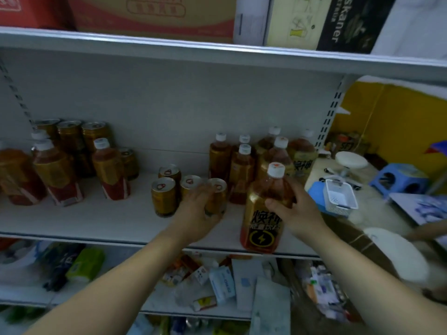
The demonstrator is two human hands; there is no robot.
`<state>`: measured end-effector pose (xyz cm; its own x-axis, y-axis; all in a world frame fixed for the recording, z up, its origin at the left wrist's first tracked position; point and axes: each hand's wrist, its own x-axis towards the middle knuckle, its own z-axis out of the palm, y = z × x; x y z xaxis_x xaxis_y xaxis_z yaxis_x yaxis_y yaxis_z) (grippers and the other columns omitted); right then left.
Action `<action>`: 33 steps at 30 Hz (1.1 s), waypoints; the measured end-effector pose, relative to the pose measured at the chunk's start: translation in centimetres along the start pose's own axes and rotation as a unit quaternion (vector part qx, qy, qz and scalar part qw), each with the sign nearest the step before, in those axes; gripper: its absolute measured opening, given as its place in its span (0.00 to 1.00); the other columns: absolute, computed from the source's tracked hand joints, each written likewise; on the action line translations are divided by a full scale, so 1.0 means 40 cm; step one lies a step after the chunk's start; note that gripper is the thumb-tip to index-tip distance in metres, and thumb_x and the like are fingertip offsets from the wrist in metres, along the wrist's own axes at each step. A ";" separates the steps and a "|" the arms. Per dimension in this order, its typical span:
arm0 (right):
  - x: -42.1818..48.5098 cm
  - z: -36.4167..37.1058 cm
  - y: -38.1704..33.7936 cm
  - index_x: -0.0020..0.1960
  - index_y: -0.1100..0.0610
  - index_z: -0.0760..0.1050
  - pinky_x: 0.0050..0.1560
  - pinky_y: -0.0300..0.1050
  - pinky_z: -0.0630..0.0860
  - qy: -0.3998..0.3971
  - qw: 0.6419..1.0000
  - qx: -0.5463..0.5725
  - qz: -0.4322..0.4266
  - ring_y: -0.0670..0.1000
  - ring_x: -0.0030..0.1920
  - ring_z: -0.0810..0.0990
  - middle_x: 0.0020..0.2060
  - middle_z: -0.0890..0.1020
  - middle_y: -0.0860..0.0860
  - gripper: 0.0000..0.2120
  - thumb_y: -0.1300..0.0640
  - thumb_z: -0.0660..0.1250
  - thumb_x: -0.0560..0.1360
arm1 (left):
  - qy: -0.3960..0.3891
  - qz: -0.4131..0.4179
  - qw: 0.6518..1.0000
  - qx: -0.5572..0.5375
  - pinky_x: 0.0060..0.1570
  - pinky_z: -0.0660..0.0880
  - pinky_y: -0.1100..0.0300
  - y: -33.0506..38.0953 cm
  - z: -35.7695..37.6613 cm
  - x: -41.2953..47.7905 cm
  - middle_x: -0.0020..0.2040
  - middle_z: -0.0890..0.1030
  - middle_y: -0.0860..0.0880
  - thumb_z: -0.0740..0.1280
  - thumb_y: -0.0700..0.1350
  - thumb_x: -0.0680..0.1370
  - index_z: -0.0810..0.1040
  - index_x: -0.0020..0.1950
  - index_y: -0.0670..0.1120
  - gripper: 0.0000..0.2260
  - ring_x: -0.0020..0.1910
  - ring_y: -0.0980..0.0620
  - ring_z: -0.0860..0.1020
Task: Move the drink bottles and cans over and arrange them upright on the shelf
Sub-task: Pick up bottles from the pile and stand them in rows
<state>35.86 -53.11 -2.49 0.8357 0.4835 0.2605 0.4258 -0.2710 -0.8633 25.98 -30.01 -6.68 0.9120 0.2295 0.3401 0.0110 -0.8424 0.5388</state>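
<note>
My left hand [197, 210] is wrapped around a gold can [216, 194] that stands upright on the white shelf [101, 221]. Beside it stand three more gold cans [164, 197]. My right hand [294, 210] grips an amber drink bottle [263, 223] with a white cap and a lightning-bolt label, upright at the shelf's front edge. Behind it stands a cluster of several similar bottles [242, 170]. At the left are more bottles [110, 170] and stacked cans [72, 139].
Cardboard boxes [154, 15] sit on the shelf above. The lower shelf [217, 284] holds mixed packets and cartons. To the right are a white basket [339, 198], a blue stool [401, 178] and a white round stool [350, 160].
</note>
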 end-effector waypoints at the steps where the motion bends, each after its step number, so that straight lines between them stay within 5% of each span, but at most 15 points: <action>1: 0.001 -0.021 0.012 0.56 0.26 0.67 0.55 0.41 0.72 0.026 1.000 0.003 0.000 0.40 0.57 0.77 0.54 0.79 0.35 0.24 0.47 0.74 0.70 | 0.018 0.003 0.996 0.082 0.72 0.52 0.52 -0.003 0.012 0.015 0.74 0.63 0.46 0.66 0.53 0.75 0.62 0.73 0.49 0.29 0.74 0.46 0.56; 4: 0.011 -0.056 0.039 0.60 0.32 0.68 0.59 0.50 0.74 0.085 0.996 -0.012 -0.014 0.47 0.59 0.76 0.57 0.78 0.45 0.23 0.40 0.69 0.67 | 0.002 -0.008 0.984 0.177 0.73 0.46 0.46 0.001 0.049 0.062 0.76 0.58 0.44 0.63 0.55 0.75 0.58 0.74 0.47 0.31 0.76 0.44 0.50; 8: 0.032 -0.062 0.087 0.75 0.49 0.56 0.65 0.50 0.67 0.090 0.987 -0.136 -0.005 0.53 0.66 0.66 0.67 0.65 0.54 0.44 0.42 0.74 0.66 | -0.061 -0.072 0.964 0.248 0.72 0.39 0.46 -0.002 0.092 0.100 0.78 0.48 0.45 0.60 0.59 0.76 0.47 0.77 0.47 0.36 0.76 0.45 0.43; 12: 0.060 -0.098 0.117 0.76 0.49 0.55 0.62 0.46 0.66 0.101 0.985 -0.139 -0.031 0.54 0.66 0.67 0.67 0.66 0.54 0.44 0.45 0.76 0.67 | -0.061 -0.081 0.951 0.291 0.72 0.41 0.47 -0.011 0.097 0.102 0.78 0.48 0.47 0.60 0.52 0.78 0.45 0.77 0.48 0.33 0.76 0.46 0.43; 16: 0.080 -0.146 0.141 0.76 0.51 0.56 0.66 0.57 0.67 0.083 0.984 -0.154 -0.039 0.56 0.66 0.68 0.67 0.68 0.54 0.43 0.46 0.75 0.68 | -0.056 -0.079 0.948 0.304 0.73 0.43 0.48 -0.006 0.090 0.100 0.78 0.50 0.48 0.59 0.47 0.79 0.47 0.77 0.49 0.31 0.76 0.47 0.45; 24: 0.090 -0.161 0.161 0.75 0.49 0.57 0.62 0.58 0.69 0.124 0.975 -0.174 -0.053 0.57 0.63 0.69 0.62 0.71 0.54 0.42 0.46 0.74 0.67 | -0.058 -0.089 0.945 0.311 0.72 0.45 0.51 -0.005 0.086 0.102 0.78 0.49 0.50 0.58 0.46 0.79 0.47 0.77 0.51 0.30 0.76 0.50 0.45; 28: 0.154 -0.179 0.186 0.76 0.50 0.54 0.66 0.59 0.66 0.118 0.980 -0.158 -0.018 0.59 0.68 0.66 0.69 0.66 0.56 0.43 0.49 0.74 0.69 | -0.051 -0.094 0.945 0.310 0.72 0.44 0.51 -0.004 0.093 0.104 0.78 0.48 0.50 0.58 0.47 0.79 0.47 0.77 0.51 0.30 0.76 0.50 0.45; 33: 0.244 -0.184 0.215 0.75 0.43 0.49 0.63 0.49 0.63 0.089 0.988 -0.126 -0.004 0.60 0.68 0.65 0.72 0.57 0.55 0.45 0.51 0.74 0.68 | -0.048 -0.098 0.942 0.317 0.72 0.45 0.50 -0.007 0.097 0.108 0.78 0.49 0.50 0.59 0.47 0.79 0.47 0.77 0.51 0.30 0.76 0.50 0.46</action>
<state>50.22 -56.86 -4.17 0.8704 0.3384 0.3576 0.4863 -0.4781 -0.7313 31.52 -30.68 -8.35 0.8990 0.3924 0.1946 0.3989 -0.9170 0.0062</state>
